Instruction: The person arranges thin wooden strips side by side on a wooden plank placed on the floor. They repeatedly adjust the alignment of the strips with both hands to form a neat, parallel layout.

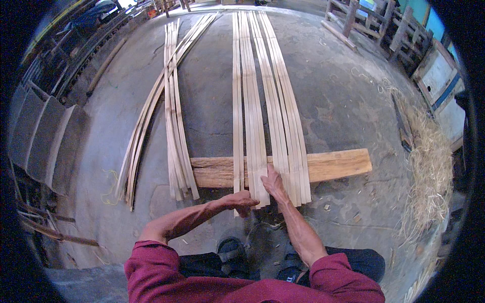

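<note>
Long, pale bamboo strips (251, 101) run away from me over the floor, side by side in several narrow bands. Their near ends lie across a flat wooden plank (341, 165). My left hand (241, 202) is closed at the near ends of the middle band, its fingers curled by the strip tips and partly hidden. Just to its right and a little farther off, my right hand (273, 183) is closed on the right edge of that same band, over the plank. Another band of strips (290, 151) lies to the right of my right hand.
Two more strip bundles (174, 126) cross each other toward their far ends on the left. Tangled pale shavings (429, 171) are heaped at the right. Wooden railings (376, 22) stand at the back right, grey curved sheets (45, 136) at the left.
</note>
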A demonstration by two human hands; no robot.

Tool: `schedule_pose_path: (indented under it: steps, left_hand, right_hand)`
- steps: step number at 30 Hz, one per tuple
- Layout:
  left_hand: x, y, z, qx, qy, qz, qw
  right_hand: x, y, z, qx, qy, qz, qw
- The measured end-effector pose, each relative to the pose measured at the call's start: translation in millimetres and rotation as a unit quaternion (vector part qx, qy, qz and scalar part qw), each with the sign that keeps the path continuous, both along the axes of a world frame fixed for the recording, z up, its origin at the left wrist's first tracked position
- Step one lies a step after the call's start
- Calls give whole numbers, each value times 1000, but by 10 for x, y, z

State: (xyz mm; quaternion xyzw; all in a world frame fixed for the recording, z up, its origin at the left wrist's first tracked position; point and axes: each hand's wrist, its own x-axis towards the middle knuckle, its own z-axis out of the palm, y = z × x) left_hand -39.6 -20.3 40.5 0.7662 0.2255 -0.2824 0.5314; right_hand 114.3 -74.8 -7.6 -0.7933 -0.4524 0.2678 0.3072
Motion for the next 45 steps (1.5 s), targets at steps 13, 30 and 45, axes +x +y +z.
schedule_pose_path:
  steps: [13, 30, 45]
  left_hand:
    - [186, 113, -169, 438, -209, -66, 872]
    - [292, 151, -449, 465, -228, -119, 847]
    - [250, 188, -323, 415, -231, -110, 873]
  right_hand:
    - [59, -73, 307, -39, -125, 6, 991]
    - [-46, -258, 313, -15, -118, 11, 993]
    - [-73, -272, 231, 10, -142, -63, 988]
